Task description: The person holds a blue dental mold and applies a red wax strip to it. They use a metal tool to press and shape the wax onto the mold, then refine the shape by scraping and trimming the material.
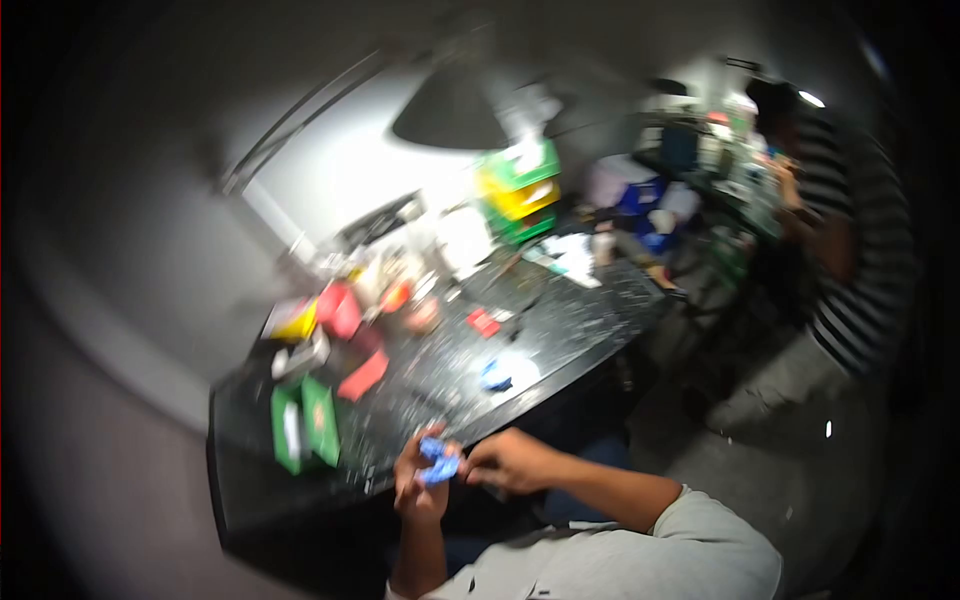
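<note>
Close to the table's front edge, my left hand [420, 490] has its fingers closed around a small blue curved piece [438, 462]. The piece looks glossy and roughly U-shaped; blur hides its exact kind. My right hand [515, 462] is beside it, fingers pinched together at the piece's right side. Whatever those fingertips may hold is too blurred to make out. On the black table [430, 375] beyond my hands lies another blue piece [497, 375], in a bright patch of light. A small red block [484, 322] lies farther back.
A green box [305, 425] stands at the left, near a red flat piece [363, 375]. Stacked green and yellow bins [520, 195] are at the back under a lamp [450, 110]. A person in a striped top [860, 250] is at another bench on the right.
</note>
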A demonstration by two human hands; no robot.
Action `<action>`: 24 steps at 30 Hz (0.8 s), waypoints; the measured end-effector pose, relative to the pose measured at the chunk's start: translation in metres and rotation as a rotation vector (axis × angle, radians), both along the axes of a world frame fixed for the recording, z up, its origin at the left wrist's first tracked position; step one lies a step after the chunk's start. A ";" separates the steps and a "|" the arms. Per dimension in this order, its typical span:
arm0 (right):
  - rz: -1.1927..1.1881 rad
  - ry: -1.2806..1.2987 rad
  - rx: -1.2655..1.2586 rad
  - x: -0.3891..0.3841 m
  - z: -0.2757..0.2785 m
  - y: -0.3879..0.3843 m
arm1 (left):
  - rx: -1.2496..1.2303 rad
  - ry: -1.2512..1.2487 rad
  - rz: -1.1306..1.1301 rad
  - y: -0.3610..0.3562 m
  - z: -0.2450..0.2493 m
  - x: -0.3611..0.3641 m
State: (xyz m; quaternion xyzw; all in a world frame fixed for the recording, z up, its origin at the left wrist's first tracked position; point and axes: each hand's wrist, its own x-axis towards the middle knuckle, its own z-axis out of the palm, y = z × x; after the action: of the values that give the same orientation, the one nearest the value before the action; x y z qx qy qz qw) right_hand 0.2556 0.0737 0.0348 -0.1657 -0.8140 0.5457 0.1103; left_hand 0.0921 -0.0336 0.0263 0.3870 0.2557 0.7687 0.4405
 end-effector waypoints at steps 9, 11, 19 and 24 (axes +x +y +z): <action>-0.311 0.504 -0.167 -0.046 0.051 0.099 | -0.101 0.232 0.380 0.013 0.017 -0.090; -0.407 0.661 -0.146 -0.070 0.057 0.119 | -0.127 0.265 0.373 0.031 0.018 -0.107; -0.591 0.640 0.000 -0.153 0.038 0.219 | -0.183 0.349 0.387 0.137 0.010 -0.172; -0.569 0.730 -0.118 -0.163 0.016 0.241 | -0.120 0.314 0.488 0.159 -0.011 -0.172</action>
State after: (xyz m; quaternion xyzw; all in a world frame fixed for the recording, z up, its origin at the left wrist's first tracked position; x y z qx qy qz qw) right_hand 0.0927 0.3147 0.0509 -0.1856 -0.6117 0.5616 0.5253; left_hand -0.0795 0.1256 0.0156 0.4013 0.4512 0.7662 0.2197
